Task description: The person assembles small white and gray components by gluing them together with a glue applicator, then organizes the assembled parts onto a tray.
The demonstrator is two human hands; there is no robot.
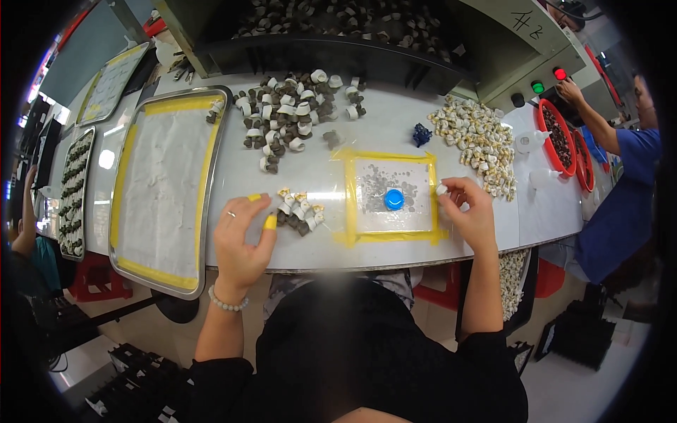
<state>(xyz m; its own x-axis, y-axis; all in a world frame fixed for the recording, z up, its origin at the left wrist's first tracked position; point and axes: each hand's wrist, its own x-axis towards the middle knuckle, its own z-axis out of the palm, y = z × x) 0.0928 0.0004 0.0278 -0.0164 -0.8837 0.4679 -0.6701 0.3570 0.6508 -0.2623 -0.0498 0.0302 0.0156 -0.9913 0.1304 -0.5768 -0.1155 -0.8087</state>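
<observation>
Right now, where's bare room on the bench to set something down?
Free: most of the large tray, bar its far right corner; tabletop beyond the left hand, between tray and grey-and-white pile; tabletop right of the right hand, nearer than the bottles. Crowded: that pile, and the white-and-gold pile.
</observation>
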